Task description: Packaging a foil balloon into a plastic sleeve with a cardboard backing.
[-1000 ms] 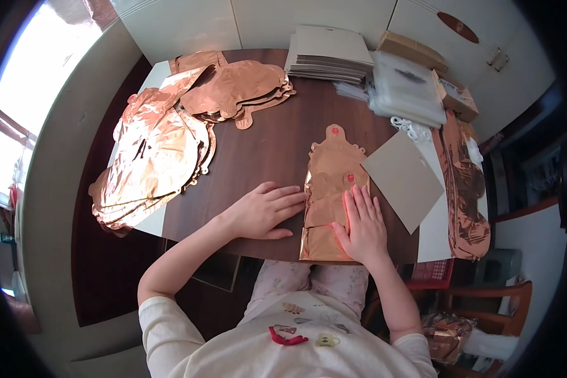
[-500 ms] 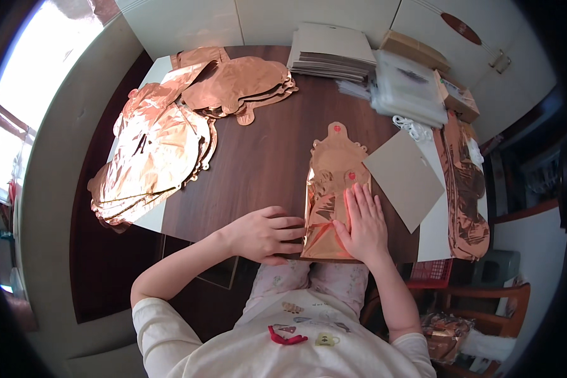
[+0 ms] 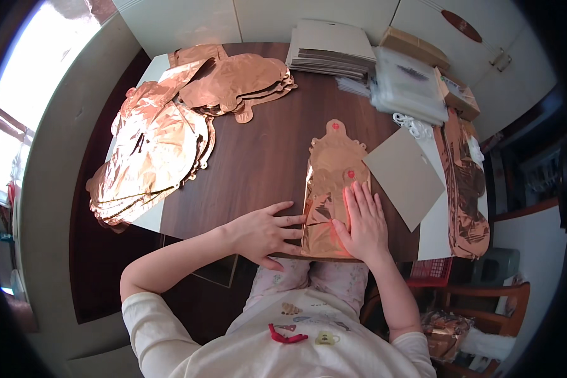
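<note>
A flat, uninflated copper-coloured foil balloon (image 3: 335,154) lies folded into a narrow strip at the table's near edge. Its rounded end with a small tab points away from me, and two red marks show on it. My right hand (image 3: 367,227) rests flat on the lower right part of the foil, fingers together and stretched out. At the left edge of the balloon is my left hand (image 3: 264,234), open with its fingers spread and the fingertips touching or almost touching the foil. A square grey cardboard sheet (image 3: 406,176) lies tilted just right of the balloon.
Loose piles of copper foil balloons (image 3: 151,151) cover the table's left side. A cardboard stack (image 3: 331,50), clear plastic bags (image 3: 409,85), white string (image 3: 414,126) and small boxes (image 3: 457,94) stand at the back right. More folded foil (image 3: 466,195) lies along the right edge.
My left hand has spread its fingers and shifted slightly. Near its lower end the foil lies differently, its slanting creases changed. My right hand stays on the balloon.
</note>
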Action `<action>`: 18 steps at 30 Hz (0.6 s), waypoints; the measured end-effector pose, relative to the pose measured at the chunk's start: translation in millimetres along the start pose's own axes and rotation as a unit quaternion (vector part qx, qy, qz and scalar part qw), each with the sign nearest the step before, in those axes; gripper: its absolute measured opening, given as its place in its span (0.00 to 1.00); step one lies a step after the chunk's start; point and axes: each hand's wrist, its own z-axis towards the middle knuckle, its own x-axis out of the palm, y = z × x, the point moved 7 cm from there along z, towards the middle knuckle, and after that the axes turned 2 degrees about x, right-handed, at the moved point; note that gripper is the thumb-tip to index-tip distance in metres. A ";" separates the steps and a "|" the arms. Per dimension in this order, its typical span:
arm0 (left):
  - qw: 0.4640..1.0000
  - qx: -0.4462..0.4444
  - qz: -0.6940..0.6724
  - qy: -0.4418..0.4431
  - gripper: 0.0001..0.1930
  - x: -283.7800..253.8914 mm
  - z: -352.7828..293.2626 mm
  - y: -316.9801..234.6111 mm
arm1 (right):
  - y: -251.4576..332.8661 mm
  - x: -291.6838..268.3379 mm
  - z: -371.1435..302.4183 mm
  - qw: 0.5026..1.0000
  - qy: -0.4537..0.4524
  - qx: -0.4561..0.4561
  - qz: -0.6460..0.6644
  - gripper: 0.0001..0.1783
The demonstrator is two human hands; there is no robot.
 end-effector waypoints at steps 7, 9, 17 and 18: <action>1.000 0.004 -0.008 0.019 0.29 -0.1 -4.8 4.3 | -0.7 0.5 0.3 1.000 -0.002 0.002 0.000 0.38; 1.000 0.008 -0.004 0.016 0.29 -0.6 -6.7 4.5 | -0.6 0.4 0.3 1.000 -0.001 0.003 -0.001 0.38; 1.000 -0.009 0.013 0.021 0.31 -4.6 -12.6 2.3 | -1.4 1.0 0.1 1.000 0.013 0.011 0.018 0.39; 1.000 -0.008 0.015 0.021 0.31 -4.4 -11.0 1.6 | -1.1 0.3 0.0 1.000 0.006 0.009 0.008 0.39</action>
